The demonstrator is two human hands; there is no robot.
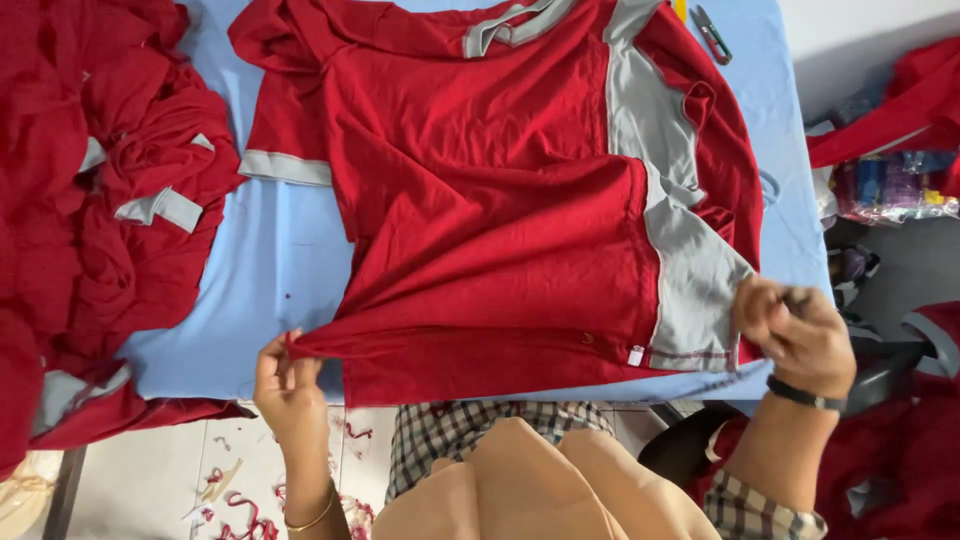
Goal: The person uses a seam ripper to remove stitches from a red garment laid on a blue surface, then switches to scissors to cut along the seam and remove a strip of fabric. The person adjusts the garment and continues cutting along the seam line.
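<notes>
Stretching the hem is the step in hand: beyond the left fingers (285, 365) a pile (100, 220) is heaped; the shirt (500, 220) on the tabletop (280, 270) is pinched between both hands, right fingers (765, 310) clenched on its grey corner. Even tension seems needed next.

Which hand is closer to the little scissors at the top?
Right. The right hand pinches the shirt hem below the scissors; the left hand grips the far corner.

Matt knit cloth on a smooth table cover.
The red shirt (480, 200) has grey panels; the blue table cover (280, 260) looks smooth and matt.
</notes>
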